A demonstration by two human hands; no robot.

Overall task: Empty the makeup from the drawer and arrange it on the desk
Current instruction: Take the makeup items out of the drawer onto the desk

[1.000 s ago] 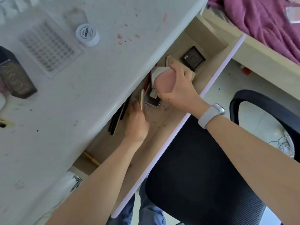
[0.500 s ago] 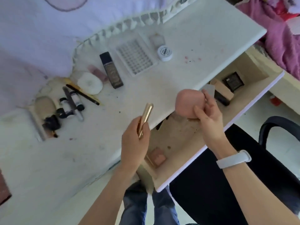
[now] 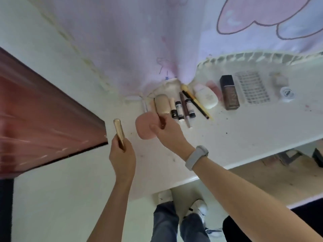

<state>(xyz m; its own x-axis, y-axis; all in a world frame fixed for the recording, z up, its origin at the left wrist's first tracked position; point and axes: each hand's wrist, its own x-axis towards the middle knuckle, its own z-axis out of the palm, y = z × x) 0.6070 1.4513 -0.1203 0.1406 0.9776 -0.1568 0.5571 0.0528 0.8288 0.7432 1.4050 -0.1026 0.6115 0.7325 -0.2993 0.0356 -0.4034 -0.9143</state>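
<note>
My left hand (image 3: 122,158) grips a slim gold tube (image 3: 119,132) upright over the white desk (image 3: 227,137). My right hand (image 3: 167,133) holds a pink makeup sponge (image 3: 145,126) just in front of a row of makeup laid out on the desk: a beige oval case (image 3: 162,103), small black-capped tubes (image 3: 179,109), pencils (image 3: 195,102), a white bottle (image 3: 207,96), a brown foundation bottle (image 3: 229,92), a clear grid tray (image 3: 251,87) and a small white jar (image 3: 286,93). The open drawer (image 3: 288,165) shows at the lower right with a few items inside.
A dark red wooden surface (image 3: 43,123) juts in from the left beside my left hand. A pale pink printed cloth (image 3: 157,41) hangs behind the desk. My legs and shoes (image 3: 181,220) show below the desk edge.
Both hands lifted out of the drawer with the gold tube and the pink sponge and moved leftward over the desk, reaching the left end of the makeup row. My view swung left.
</note>
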